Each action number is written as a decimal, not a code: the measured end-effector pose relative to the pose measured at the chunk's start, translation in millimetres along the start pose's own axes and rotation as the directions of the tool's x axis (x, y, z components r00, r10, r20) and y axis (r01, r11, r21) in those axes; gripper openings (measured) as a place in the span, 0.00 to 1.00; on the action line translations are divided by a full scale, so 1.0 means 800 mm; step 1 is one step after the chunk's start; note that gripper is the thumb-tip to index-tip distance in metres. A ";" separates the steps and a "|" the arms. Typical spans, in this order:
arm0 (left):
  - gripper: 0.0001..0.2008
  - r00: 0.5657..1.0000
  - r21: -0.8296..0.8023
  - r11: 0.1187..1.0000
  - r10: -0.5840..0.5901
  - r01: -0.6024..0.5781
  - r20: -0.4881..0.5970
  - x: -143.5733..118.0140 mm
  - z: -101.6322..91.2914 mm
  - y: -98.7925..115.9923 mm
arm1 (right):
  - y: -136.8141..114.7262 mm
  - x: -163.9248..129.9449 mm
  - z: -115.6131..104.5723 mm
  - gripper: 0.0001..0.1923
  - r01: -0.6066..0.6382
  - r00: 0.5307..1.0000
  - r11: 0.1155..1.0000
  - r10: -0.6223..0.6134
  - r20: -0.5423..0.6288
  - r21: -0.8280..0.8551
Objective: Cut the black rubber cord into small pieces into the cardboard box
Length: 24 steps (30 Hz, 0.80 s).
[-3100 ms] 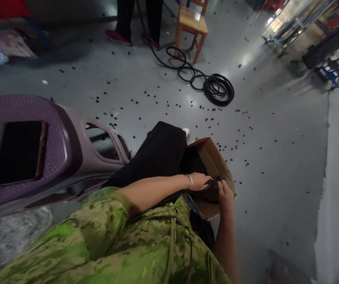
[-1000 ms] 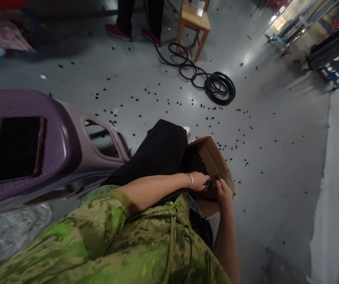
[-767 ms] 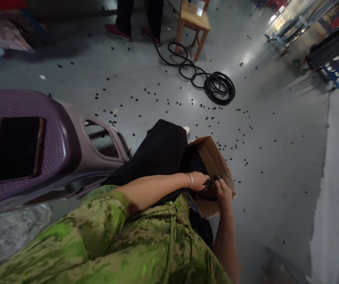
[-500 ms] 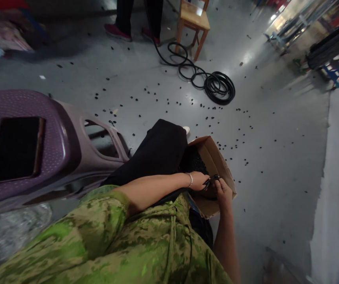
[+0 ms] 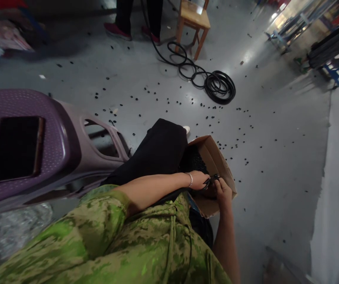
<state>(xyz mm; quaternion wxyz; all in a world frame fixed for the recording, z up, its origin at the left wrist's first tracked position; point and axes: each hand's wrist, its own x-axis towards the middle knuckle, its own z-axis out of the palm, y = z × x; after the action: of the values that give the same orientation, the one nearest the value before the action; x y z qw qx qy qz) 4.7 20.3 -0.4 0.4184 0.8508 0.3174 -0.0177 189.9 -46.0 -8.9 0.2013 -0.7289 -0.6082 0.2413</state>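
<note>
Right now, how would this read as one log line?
left hand: on small black part | right hand: same part | below: cardboard box

A small black part [image 5: 213, 179] sits just right of the frame's centre, pinched between the fingertips of both hands; its exact shape is too small and dark to make out. It hangs over the open mouth of a brown cardboard box [image 5: 216, 159], which rests tilted against the person's dark-clad knee, its flaps open toward the upper left. Inside the box lies a heap of small black pieces [image 5: 195, 161], filling its visible upper part, glossy and bead-like.
</note>
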 end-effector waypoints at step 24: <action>0.16 0.997 0.187 0.982 -0.006 0.020 -0.076 -0.008 -0.009 0.004 | -0.001 0.006 0.011 0.22 -0.006 1.000 1.000 0.006 0.002 0.026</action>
<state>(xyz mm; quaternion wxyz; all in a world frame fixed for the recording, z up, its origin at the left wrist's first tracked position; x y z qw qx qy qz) -0.5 20.5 8.8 0.3239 0.8845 0.3354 -0.0183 185.0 -40.9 -15.8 0.2095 -0.7279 -0.6030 0.2504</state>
